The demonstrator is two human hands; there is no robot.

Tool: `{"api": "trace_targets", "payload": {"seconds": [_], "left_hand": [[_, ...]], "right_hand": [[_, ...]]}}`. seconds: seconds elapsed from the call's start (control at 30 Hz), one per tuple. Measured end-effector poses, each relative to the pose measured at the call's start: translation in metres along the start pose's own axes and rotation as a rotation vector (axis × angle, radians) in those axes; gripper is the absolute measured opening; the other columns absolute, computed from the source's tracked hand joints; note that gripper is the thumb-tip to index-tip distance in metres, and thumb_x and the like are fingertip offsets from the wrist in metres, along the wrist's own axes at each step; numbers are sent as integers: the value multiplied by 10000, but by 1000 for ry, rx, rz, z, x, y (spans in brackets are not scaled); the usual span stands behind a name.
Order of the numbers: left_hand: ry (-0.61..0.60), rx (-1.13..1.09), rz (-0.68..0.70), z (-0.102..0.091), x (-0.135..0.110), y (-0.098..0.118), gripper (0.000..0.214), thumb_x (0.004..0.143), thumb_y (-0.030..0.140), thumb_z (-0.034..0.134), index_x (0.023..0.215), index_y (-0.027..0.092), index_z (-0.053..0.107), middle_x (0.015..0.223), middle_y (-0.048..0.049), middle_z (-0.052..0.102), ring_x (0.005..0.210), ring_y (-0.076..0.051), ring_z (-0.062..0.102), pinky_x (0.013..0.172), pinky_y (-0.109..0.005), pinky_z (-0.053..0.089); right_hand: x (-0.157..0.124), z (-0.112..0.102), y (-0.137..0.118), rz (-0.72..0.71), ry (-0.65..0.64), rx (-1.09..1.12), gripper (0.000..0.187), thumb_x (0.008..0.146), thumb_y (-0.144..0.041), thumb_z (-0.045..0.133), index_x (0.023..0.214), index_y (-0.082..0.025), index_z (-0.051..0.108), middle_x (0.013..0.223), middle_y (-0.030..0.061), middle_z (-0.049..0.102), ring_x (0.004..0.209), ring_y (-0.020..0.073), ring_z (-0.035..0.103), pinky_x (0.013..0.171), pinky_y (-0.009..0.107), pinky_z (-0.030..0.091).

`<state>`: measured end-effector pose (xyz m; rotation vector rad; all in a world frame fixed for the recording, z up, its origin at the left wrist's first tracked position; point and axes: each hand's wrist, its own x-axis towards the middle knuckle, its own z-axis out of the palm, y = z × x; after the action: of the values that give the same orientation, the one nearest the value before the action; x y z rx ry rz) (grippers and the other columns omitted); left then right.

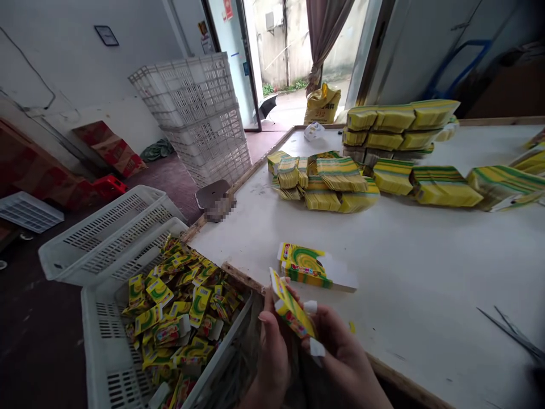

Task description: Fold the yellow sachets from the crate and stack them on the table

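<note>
A small yellow carton point(292, 309) with green and red print is held between my two hands at the table's near edge. My left hand point(275, 346) supports its left side, with the thumb raised and the fingers partly hidden behind it. The fingers of my right hand point(340, 346) close on its lower right end, where small white flaps stick out. Just beyond my hands, a short row of flat yellow cartons point(304, 264) lies on the white table point(404, 261). To my left, a white plastic crate point(91, 329) contains many folded-up yellow cartons point(200, 304).
Bundles of flat yellow cartons point(336, 193) are lined up across the table, with a taller stack point(392, 122) behind. Scissors point(511, 329) lie at right. Stacked white crates point(191, 108) stand beside the doorway, and a stool point(213, 196) is by the table's left edge.
</note>
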<state>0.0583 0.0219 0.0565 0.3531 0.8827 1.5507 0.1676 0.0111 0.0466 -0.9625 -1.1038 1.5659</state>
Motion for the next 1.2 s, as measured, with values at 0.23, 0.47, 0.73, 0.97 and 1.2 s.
{"api": "trace_targets", "payload": {"seconds": [0.23,0.47,0.73,0.97,1.2], "left_hand": [[78,63,26,1,4,-5,254,674,418,810,807,211,748,700,4,738,588,-145,659,606,-240,522],[162,98,72,1,1,5,298,547,414,880,728,209,762,734,-19,769,635,-172,699,611,-254,567],[203,158,138,-20,9,17,315,458,380,920,678,216,766,677,-6,760,638,-161,698,640,-229,567],[-301,640,241,-24,16,84,624,741,598,669,1228,207,647,1250,-155,654,1116,-341,613,933,-440,505],[-542,1289,147,0,5,78,908,449,222,868,1305,265,570,1268,-108,636,1171,-372,567,1000,-445,450]], "right_hand": [[-2,-14,-8,-126,-2,-99,237,823,-245,592,1054,-225,642,989,74,695,940,242,644,807,308,521],[-5,-10,11,-282,229,-295,242,815,-146,519,1004,-228,646,851,21,701,742,180,641,668,221,511],[-1,-31,-12,-474,24,-563,236,882,-152,452,972,-268,636,810,12,693,699,180,669,613,210,526],[9,-47,-53,-719,-31,-987,268,909,-113,497,1051,-292,639,921,39,715,804,205,642,714,281,527],[6,-27,-65,-822,-201,-1147,103,903,-251,607,986,-283,659,792,15,715,687,198,590,698,327,502]]}}
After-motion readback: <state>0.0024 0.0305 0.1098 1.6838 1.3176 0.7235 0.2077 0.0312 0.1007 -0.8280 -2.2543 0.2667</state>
